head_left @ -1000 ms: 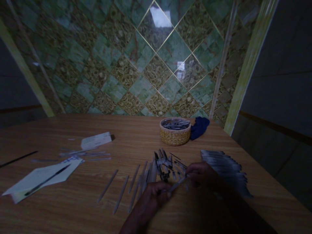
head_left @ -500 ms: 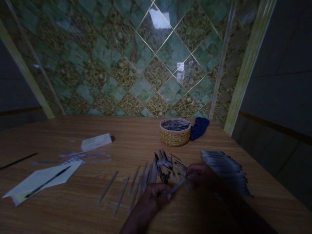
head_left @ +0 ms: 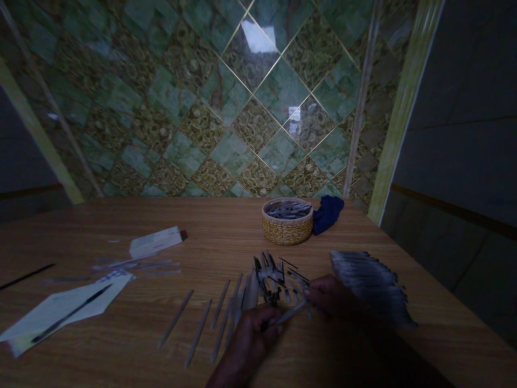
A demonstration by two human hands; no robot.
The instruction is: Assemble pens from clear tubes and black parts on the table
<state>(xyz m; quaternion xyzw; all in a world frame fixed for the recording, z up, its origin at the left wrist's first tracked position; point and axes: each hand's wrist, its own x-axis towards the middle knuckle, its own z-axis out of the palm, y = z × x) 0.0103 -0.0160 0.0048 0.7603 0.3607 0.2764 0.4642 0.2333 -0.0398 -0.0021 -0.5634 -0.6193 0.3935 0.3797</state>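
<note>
A pale, slender pen barrel (head_left: 292, 312) slants between my two hands, low over the table. My left hand (head_left: 256, 330) is closed around its lower left end. At the upper right end, my right hand (head_left: 328, 295) pinches it with the fingertips. Just beyond the hands lies a jumble of small black and clear pen parts (head_left: 271, 291), partly blurred in the dim light. Several loose grey barrels (head_left: 197, 333) lie to the left of my left hand. A row of pens (head_left: 369, 283) with dark tips is laid side by side to the right of my right hand.
A woven basket (head_left: 287, 230) full of similar slim pieces stands at the back, with a dark blue cloth (head_left: 328, 214) against it. To the left are a white box (head_left: 155, 242), thin clear strips (head_left: 141, 264), and paper (head_left: 52, 310) with a dark pen (head_left: 75, 311) on it.
The whole view has shifted slightly. Both hands keep hold of the pen barrel, and it lies at a slightly flatter slant between them.
</note>
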